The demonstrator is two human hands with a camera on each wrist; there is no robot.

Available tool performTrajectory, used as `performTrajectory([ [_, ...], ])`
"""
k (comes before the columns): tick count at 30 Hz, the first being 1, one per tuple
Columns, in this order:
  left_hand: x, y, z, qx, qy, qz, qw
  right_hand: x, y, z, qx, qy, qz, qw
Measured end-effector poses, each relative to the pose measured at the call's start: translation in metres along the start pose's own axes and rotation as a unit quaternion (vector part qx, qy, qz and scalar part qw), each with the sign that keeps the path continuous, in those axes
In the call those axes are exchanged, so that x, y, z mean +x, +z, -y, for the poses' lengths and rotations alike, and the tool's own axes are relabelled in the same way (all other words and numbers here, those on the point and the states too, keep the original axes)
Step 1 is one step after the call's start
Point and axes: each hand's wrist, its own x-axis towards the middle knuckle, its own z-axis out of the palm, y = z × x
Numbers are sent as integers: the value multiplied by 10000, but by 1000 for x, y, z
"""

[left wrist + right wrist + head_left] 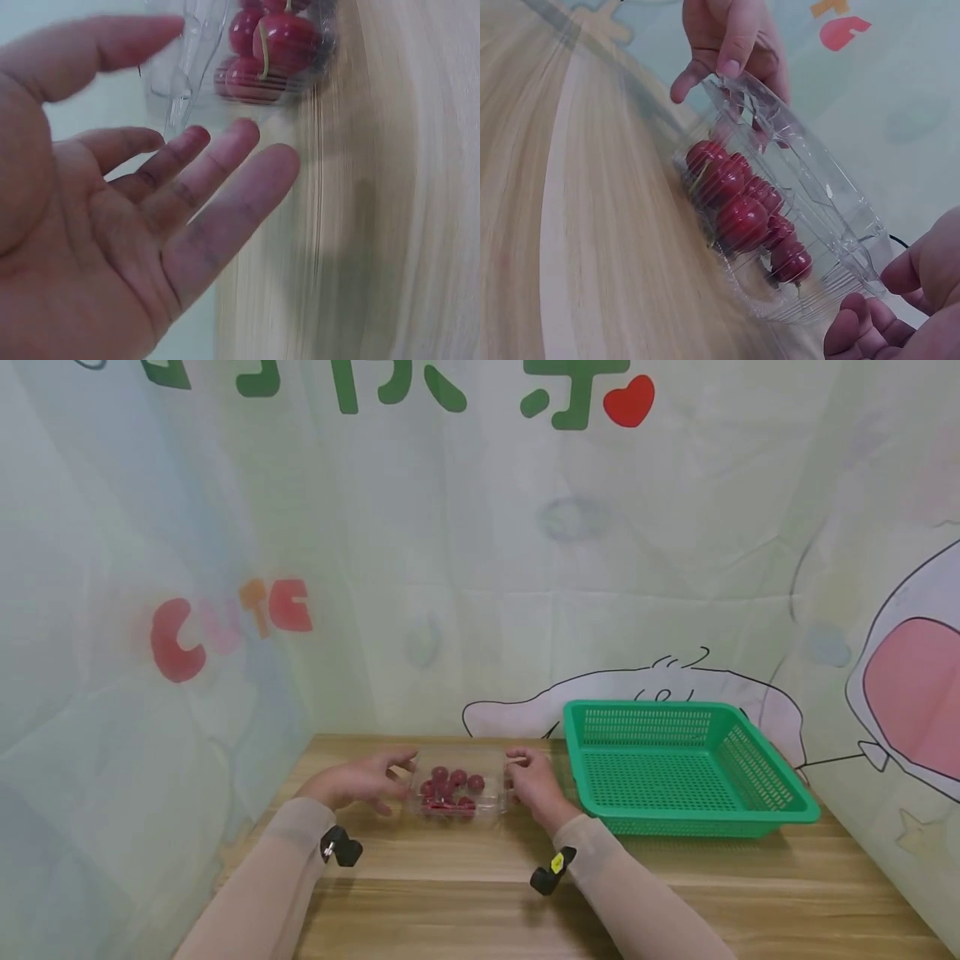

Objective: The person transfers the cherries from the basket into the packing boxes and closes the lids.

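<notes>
A clear plastic clamshell box holds several red cherries, some with green stems. It stands on the wooden table between the two hands. At its left end is the left hand, its fingers spread and nearly straight in the left wrist view, palm facing the box. The right hand is at the opposite end; in the right wrist view its thumb is against the box corner and its other fingers are loosely bent beside it. Its contact there is partly hidden. The box's lid looks down over the cherries.
A green plastic basket with slotted sides stands to the right of the box, near the right forearm. Printed cloth hangs behind and beside the table. Bare wooden tabletop lies in front of the box.
</notes>
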Motion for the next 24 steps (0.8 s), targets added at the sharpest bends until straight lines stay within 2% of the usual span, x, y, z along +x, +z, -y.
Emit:
performTrajectory([
  [9,2,4,-3,-86,-268,-75,9996,-3,0,1,-910,-370,-76,9951],
  [16,-2,7,-5,-100,-347,141,9992,-7,-7,9,-1312,-33,301,9909],
  [24,-6,8,-9,-64,-563,60,9984,-14,-14,18,-1608,92,962,9822],
])
